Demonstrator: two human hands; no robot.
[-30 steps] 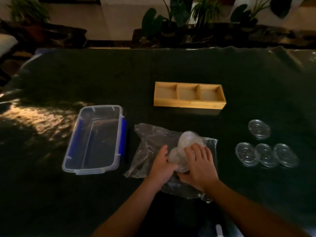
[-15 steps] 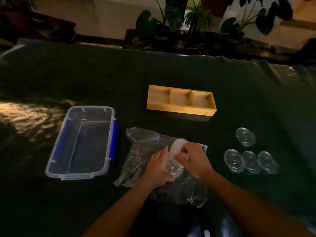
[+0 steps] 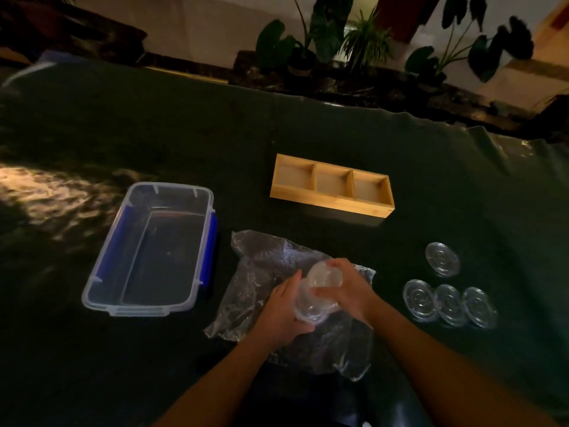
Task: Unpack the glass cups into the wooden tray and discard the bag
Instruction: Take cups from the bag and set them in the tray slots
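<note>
A crumpled clear plastic bag (image 3: pixel 261 272) lies on the dark table in front of me. On it, my left hand (image 3: pixel 284 309) grips a stack of glass cups (image 3: pixel 311 306) from the left. My right hand (image 3: pixel 349 291) is closed around the top glass cup (image 3: pixel 324 274), which sits tilted at the far end of the stack. The wooden tray (image 3: pixel 331 208) with three compartments stands beyond the bag, and nothing is in it.
A clear plastic container (image 3: pixel 147 251) with blue side clips sits left of the bag. Several glass coasters (image 3: pixel 449 303) lie to the right, one more (image 3: pixel 442 259) farther back. Potted plants (image 3: pixel 323 47) line the table's far edge.
Both hands have stayed on the cups over the bag. My right hand has shifted its grip onto the top cup, drawing it slightly away from the stack. The camera view has tilted.
</note>
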